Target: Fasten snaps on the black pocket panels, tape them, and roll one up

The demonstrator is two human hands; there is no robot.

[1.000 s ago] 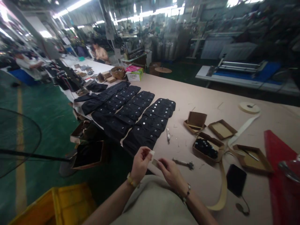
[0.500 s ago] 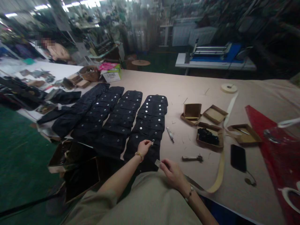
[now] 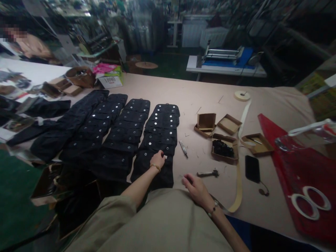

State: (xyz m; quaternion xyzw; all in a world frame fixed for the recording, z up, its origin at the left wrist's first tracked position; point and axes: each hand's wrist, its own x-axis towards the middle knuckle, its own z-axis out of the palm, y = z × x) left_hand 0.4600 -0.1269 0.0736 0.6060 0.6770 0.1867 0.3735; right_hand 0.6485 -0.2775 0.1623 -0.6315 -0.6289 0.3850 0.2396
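The left hand [image 3: 158, 159] pinches a white tag [image 3: 165, 157] over the near part of the rightmost black cloth [image 3: 162, 129]; right of that cloth, the right hand [image 3: 195, 189] seems to pinch a thin slip [image 3: 181, 176]. This tag-handling step likely calls for steady fingers.

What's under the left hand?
The rightmost black panel lies beneath the left hand, which pinches a small pale piece. Fabric directly under the hand, and any eyelet there, is covered.
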